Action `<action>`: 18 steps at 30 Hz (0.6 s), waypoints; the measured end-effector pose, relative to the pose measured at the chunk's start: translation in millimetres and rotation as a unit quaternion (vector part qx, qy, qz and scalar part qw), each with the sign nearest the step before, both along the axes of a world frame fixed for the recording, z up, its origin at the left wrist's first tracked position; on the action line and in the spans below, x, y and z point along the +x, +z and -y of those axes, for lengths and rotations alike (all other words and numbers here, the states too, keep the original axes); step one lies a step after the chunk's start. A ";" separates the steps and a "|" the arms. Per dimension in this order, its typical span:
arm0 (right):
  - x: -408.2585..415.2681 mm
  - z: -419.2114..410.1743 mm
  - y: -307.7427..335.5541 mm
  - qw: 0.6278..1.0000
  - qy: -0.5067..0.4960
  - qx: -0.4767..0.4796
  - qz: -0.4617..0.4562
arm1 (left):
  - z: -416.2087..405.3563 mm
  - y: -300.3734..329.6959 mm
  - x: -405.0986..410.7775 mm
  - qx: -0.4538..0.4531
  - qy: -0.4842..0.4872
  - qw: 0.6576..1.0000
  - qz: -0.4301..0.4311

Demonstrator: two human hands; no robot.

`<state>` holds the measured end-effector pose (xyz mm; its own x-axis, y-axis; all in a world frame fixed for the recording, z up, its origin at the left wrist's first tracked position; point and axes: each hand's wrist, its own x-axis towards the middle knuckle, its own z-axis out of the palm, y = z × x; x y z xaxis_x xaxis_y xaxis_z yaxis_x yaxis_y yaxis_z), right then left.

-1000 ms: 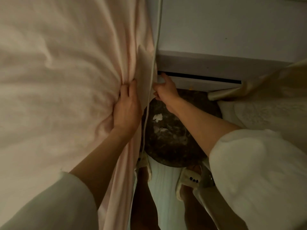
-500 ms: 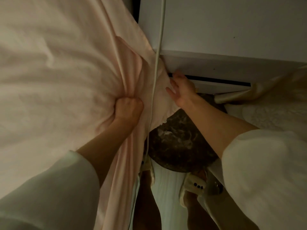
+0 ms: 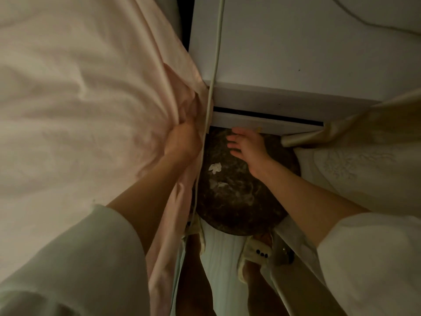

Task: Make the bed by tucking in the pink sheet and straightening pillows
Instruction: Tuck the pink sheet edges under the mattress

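Observation:
The pink sheet covers the bed across the left half of the head view, creased and gathered toward the bed's right edge. My left hand grips a bunched fold of the sheet at that edge, beside the white nightstand. My right hand hovers with fingers spread and straight over the dark round rug, just below the nightstand's drawer front, holding nothing. No pillow is in view.
A white nightstand stands against the bed, and a white cable hangs down its left edge. A dark round rug lies on the floor between the bed and a cream curtain at right. My slippered feet stand below.
My right hand has let go of the sheet flap and moved right, off the fabric, over the rug. My left hand still grips the gathered sheet, now closer to the nightstand corner.

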<state>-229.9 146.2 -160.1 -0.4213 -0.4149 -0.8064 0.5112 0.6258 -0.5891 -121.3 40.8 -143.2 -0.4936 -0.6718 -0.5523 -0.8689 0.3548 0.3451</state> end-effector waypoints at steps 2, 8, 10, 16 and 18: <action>9.3 2.2 7.9 0.999 0.012 0.006 -0.032 | -5.9 15.7 8.6 -0.077 -0.058 0.995 -0.006; 27.9 39.1 60.6 0.974 0.108 -0.040 -0.196 | 30.3 65.1 13.6 -0.301 -0.191 0.933 -0.043; 28.7 55.9 76.4 0.954 0.139 -0.067 -0.256 | 51.8 75.0 6.2 -0.328 -0.176 0.927 -0.044; 24.7 105.5 86.3 0.878 0.259 -0.050 -0.400 | 111.9 83.7 -16.4 -0.315 -0.201 0.928 0.000; 23.6 120.8 85.3 0.864 0.288 -0.035 -0.410 | 121.1 84.3 -13.6 -0.283 -0.161 0.944 -0.057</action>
